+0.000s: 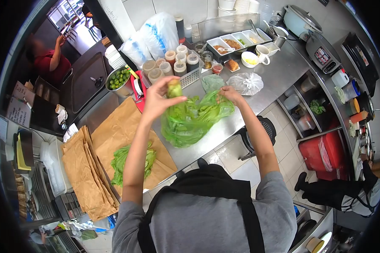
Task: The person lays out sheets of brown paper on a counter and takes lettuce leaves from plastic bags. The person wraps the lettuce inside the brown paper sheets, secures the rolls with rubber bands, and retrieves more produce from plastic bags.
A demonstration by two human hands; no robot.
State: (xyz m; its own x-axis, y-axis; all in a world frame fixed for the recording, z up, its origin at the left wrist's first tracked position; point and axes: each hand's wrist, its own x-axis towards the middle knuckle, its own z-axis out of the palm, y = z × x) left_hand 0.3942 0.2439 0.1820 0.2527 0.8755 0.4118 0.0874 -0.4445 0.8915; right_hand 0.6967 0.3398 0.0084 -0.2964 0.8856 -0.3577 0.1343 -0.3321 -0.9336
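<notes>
My left hand [161, 99] is closed round the pale stem end of a head of leafy lettuce [174, 88], just above a thin green plastic bag [179, 133]. Leafy greens fill the bag, and where the held head ends among them is hard to see. With bent fingers, my right hand [231, 95] pinches the bag's upper right edge. The bag rests on the steel counter [190, 155]. Left of it, loose lettuce leaves [133, 165] lie on a sheet of brown paper [109, 122], partly behind my left forearm.
A crate of sauce bottles [194, 78] and a pot of limes [119, 80] stand behind. A knotted white bag [245, 83] sits to the right, below a topping tray [232, 44]. Folded brown paper [86, 177] lies left. Two other people are at the left and right edges.
</notes>
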